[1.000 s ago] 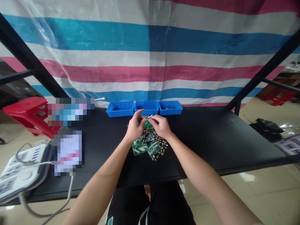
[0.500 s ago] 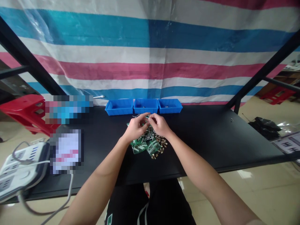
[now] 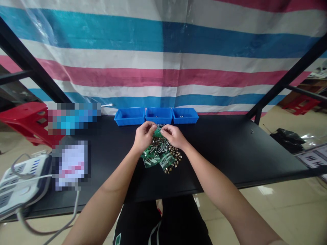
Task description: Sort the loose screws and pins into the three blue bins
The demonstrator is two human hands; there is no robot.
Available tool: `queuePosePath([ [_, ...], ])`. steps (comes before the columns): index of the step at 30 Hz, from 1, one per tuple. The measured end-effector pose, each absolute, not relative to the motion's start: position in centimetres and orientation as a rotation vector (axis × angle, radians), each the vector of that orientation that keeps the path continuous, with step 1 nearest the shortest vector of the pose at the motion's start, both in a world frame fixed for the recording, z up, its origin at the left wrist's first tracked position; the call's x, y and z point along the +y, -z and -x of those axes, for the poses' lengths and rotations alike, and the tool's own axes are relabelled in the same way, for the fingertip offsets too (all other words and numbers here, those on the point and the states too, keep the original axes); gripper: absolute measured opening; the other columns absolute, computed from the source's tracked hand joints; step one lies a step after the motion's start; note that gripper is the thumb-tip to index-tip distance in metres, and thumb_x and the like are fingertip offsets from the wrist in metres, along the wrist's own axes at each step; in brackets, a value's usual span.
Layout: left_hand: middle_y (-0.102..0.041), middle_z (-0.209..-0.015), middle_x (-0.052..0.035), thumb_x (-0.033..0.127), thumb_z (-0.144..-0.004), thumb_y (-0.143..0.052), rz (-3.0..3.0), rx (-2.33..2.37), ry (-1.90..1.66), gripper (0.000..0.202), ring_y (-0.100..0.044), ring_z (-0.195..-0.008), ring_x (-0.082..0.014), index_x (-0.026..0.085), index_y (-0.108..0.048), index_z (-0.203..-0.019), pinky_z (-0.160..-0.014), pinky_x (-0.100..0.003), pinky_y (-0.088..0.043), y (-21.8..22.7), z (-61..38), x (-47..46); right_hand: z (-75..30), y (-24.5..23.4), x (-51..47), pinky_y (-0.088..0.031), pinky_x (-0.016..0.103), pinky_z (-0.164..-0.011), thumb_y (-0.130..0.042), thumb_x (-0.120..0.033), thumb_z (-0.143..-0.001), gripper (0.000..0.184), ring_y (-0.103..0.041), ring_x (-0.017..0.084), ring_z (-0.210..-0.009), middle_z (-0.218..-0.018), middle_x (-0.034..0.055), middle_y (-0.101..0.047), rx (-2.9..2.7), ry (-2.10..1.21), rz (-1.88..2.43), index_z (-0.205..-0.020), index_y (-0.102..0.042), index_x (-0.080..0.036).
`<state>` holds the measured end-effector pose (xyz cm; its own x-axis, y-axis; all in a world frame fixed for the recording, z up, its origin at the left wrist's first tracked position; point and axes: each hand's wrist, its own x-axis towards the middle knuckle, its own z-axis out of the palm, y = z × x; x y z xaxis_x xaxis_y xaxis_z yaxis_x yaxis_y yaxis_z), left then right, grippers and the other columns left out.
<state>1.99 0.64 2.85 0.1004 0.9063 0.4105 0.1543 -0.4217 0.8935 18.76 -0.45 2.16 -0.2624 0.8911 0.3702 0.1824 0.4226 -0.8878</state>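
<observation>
On the black table lies a pile of loose screws (image 3: 160, 147), silver and brass-coloured, mixed with small green plastic bags (image 3: 151, 161). Over the pile's far left side, my left hand (image 3: 144, 136) has its thumb and fingers pinched together. My right hand (image 3: 174, 136) makes a similar pinch over the far right side, a short gap away. A green plastic bag (image 3: 157, 132) shows between the two sets of fingertips; whether either hand grips it cannot be made out. What sits inside both pinches is too small or hidden.
Behind the pile stand three blue bins, left (image 3: 129, 117), middle (image 3: 158, 116) and right (image 3: 185, 116); a few small metal pieces show in the middle and right ones. A white power strip (image 3: 24, 185) with cables lies left. One small metal part (image 3: 251, 131) rests far right.
My hands were close together with fingers nearly touching; now they are apart, the left having moved left. More of the green bag and the screws between them shows.
</observation>
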Motion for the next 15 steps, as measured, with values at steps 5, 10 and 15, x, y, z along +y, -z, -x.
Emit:
queuePosePath([
  [5, -0.049, -0.061, 0.0030, 0.045, -0.080, -0.060, -1.696, 1.107, -1.397, 0.030, -0.042, -0.056, -0.0097, 0.016, -0.057, -0.078, -0.055, -0.023, -0.035, -2.7, -2.1, 0.7, -19.0, -2.1, 0.0, -0.036, 0.022, -0.050, -0.065, -0.045, -0.076, 0.029, -0.044, 0.008, -0.052, -0.063, -0.0020, -0.055, -1.578, -1.071, 0.908, -0.074, -0.059, -0.016],
  [10, -0.059, -0.076, -0.0006, 0.049, -0.081, -0.057, -1.607, 1.180, -1.466, 0.036, -0.049, -0.062, -0.0105, 0.016, -0.060, -0.093, -0.061, -0.024, -0.041, -3.1, -1.5, 1.2, -19.9, -1.0, 1.7, -0.024, 0.019, -0.039, -0.068, -0.043, -0.071, 0.028, -0.036, 0.004, -0.041, -0.057, -0.0049, -0.050, -1.227, -1.261, 0.878, -0.070, -0.057, -0.017],
  [15, -0.062, -0.083, -0.0024, 0.048, -0.078, -0.058, -1.552, 1.447, -1.582, 0.036, -0.054, -0.066, -0.0122, 0.017, -0.061, -0.096, -0.064, -0.025, -0.045, -2.9, 0.6, 2.6, -21.7, -0.1, 3.6, -0.018, 0.018, -0.036, -0.071, -0.040, -0.065, 0.028, -0.034, 0.002, -0.037, -0.053, -0.0075, -0.046, -0.866, -1.169, 0.970, -0.072, -0.055, -0.018],
])
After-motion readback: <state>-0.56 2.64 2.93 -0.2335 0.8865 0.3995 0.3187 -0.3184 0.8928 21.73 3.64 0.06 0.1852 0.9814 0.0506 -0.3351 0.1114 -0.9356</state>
